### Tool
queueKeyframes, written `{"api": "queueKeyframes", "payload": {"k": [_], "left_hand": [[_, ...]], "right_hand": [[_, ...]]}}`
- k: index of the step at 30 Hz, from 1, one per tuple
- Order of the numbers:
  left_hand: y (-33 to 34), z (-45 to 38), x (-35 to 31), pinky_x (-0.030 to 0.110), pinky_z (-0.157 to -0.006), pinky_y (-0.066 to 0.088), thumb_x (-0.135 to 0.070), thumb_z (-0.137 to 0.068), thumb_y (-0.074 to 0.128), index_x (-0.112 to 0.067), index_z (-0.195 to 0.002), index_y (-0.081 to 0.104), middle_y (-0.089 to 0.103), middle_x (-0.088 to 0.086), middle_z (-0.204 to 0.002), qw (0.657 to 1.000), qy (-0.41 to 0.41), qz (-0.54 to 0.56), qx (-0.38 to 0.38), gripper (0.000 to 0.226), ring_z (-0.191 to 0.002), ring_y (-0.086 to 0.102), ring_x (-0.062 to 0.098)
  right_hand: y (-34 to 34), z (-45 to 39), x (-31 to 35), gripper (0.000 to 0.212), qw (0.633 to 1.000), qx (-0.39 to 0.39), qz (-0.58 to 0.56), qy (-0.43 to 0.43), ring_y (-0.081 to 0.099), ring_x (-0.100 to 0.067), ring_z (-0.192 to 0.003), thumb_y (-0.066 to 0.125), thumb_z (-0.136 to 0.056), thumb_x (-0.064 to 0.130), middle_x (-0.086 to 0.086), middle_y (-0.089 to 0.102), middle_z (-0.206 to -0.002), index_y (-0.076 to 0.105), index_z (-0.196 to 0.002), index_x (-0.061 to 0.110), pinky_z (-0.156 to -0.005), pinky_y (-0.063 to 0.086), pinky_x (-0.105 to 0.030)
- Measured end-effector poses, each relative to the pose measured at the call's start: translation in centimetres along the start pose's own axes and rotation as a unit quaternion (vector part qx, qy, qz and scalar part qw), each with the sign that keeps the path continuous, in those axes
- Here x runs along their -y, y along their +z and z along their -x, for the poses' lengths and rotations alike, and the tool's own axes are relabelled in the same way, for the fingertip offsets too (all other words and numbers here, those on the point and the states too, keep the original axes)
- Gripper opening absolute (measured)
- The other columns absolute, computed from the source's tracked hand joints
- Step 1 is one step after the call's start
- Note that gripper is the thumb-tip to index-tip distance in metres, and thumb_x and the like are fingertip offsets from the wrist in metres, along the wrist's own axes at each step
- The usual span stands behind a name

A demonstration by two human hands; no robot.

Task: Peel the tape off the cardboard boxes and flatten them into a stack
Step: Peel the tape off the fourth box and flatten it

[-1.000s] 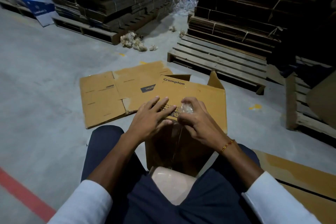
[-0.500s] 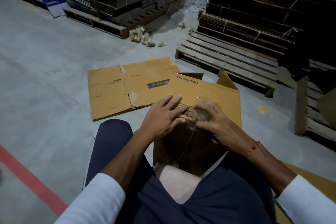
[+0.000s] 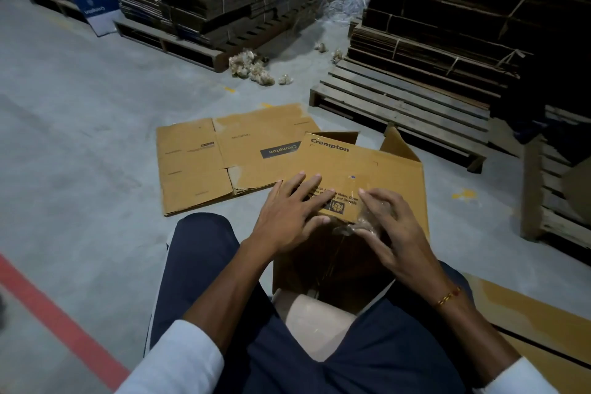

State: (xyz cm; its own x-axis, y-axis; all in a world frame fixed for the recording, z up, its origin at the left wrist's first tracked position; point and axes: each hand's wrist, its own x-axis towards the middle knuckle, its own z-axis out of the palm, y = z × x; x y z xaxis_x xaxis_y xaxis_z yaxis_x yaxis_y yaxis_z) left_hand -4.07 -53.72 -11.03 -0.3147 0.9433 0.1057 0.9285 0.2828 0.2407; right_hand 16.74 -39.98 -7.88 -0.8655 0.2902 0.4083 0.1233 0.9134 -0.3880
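While seated at lower centre: Crompton carton [image 3: 367, 169] upright between knees. Left hand [image 3: 289, 214] flat, fingers spread, pressing printed panel. Right hand [image 3: 388, 232] curled, pinching crumpled clear tape [image 3: 347, 229] at panel edge. Judged light, stiff board; tape thin, clingy, tear-prone. Best gripped at lifted end.

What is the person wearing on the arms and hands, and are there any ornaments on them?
Both hands, the left hand and the right hand, are bare, without gloves. Both forearms are bare as well, with white sleeves pushed up toward the elbows. On the right wrist sits a thin bracelet of gold-coloured links with some red. No watch or ring is visible.
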Motion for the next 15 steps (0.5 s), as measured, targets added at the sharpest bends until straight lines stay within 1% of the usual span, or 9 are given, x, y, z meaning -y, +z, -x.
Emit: {"api": "queueKeyframes", "payload": {"k": [1, 2, 4, 6, 9, 11, 13, 15], "left_hand": [[-0.1, -0.1, -0.3, 0.054, -0.123, 0.006, -0.064, -0.101, 0.026, -0.045, -0.157, 0.02, 0.009, -0.007, -0.169, 1.0, -0.004, 0.0, 0.003, 0.059, -0.155, 0.0, 0.022], [-0.2, -0.2, -0.5, 0.053, -0.123, 0.005, -0.063, -0.101, 0.027, -0.045, -0.157, 0.02, 0.009, -0.007, -0.169, 1.0, -0.006, 0.0, 0.006, 0.059, -0.155, 0.0, 0.022], [-0.3, -0.5, -0.7, 0.053, -0.123, 0.005, -0.062, -0.101, 0.027, -0.045, -0.157, 0.018, 0.008, -0.007, -0.169, 1.0, -0.006, -0.006, 0.01, 0.059, -0.155, -0.001, 0.022], [-0.4, -0.7, -1.0, 0.053, -0.123, 0.004, -0.062, -0.101, 0.026, -0.045, -0.157, 0.016, 0.007, -0.007, -0.169, 1.0, -0.007, -0.013, 0.016, 0.059, -0.155, -0.002, 0.022], [-0.4, -0.9, -1.0, 0.053, -0.124, 0.005, -0.062, -0.102, 0.025, -0.046, -0.157, 0.015, 0.006, -0.008, -0.169, 1.0, -0.018, -0.007, 0.018, 0.058, -0.155, -0.003, 0.021], [-0.5, -0.9, -0.2, 0.055, -0.124, 0.009, -0.064, -0.101, 0.018, -0.046, -0.157, 0.014, 0.005, -0.008, -0.169, 0.999, -0.042, -0.001, 0.01, 0.059, -0.155, -0.003, 0.021], [-0.8, -0.9, 1.0, 0.057, -0.122, 0.014, -0.07, -0.095, 0.007, -0.045, -0.157, 0.014, 0.007, -0.007, -0.169, 0.998, -0.063, 0.0, 0.005, 0.067, -0.155, 0.0, 0.022], [-1.0, -0.9, 1.7, 0.057, -0.12, 0.018, -0.073, -0.089, 0.0, -0.045, -0.157, 0.014, 0.01, -0.006, -0.169, 0.997, -0.078, -0.001, 0.006, 0.075, -0.155, 0.003, 0.024]], "right_hand": [[0.1, 0.0, 0.1, 0.061, 1.0, -0.017, -0.016, 0.015, 0.045, -0.023, -0.129, 0.062, -0.095, 0.029, -0.006, 0.04, -0.145, 0.044, -0.152, 0.018, -0.098, 0.054, -0.042], [0.2, 0.1, 0.1, 0.06, 0.999, -0.033, -0.028, 0.026, 0.045, -0.022, -0.129, 0.062, -0.095, 0.028, -0.005, 0.04, -0.144, 0.045, -0.151, 0.019, -0.098, 0.054, -0.043], [0.3, 0.5, 0.3, 0.053, 0.996, -0.06, -0.05, 0.049, 0.046, -0.023, -0.128, 0.062, -0.095, 0.025, -0.003, 0.04, -0.141, 0.051, -0.147, 0.019, -0.098, 0.053, -0.048], [0.5, 1.0, 1.0, 0.049, 0.994, -0.077, -0.049, 0.059, 0.045, -0.022, -0.127, 0.068, -0.094, 0.017, -0.003, 0.041, -0.14, 0.057, -0.141, 0.019, -0.098, 0.052, -0.047], [0.6, 2.3, 2.4, 0.044, 0.99, -0.119, 0.01, 0.073, 0.043, -0.024, -0.124, 0.073, -0.089, 0.004, -0.009, 0.045, -0.137, 0.064, -0.13, 0.018, -0.097, 0.045, -0.036], [-0.2, 3.0, 2.7, 0.034, 0.979, -0.176, 0.041, 0.095, 0.043, -0.028, -0.121, 0.069, -0.09, 0.007, -0.014, 0.046, -0.133, 0.068, -0.124, 0.014, -0.099, 0.038, -0.027], [-1.3, 3.9, 2.6, 0.032, 0.968, -0.212, 0.02, 0.132, 0.045, -0.026, -0.121, 0.068, -0.09, 0.014, -0.011, 0.046, -0.13, 0.067, -0.122, 0.012, -0.1, 0.037, -0.021], [-2.1, 4.7, 2.5, 0.028, 0.957, -0.227, -0.052, 0.176, 0.049, -0.021, -0.119, 0.069, -0.094, 0.016, -0.002, 0.044, -0.126, 0.066, -0.122, 0.013, -0.096, 0.041, -0.015]]}}
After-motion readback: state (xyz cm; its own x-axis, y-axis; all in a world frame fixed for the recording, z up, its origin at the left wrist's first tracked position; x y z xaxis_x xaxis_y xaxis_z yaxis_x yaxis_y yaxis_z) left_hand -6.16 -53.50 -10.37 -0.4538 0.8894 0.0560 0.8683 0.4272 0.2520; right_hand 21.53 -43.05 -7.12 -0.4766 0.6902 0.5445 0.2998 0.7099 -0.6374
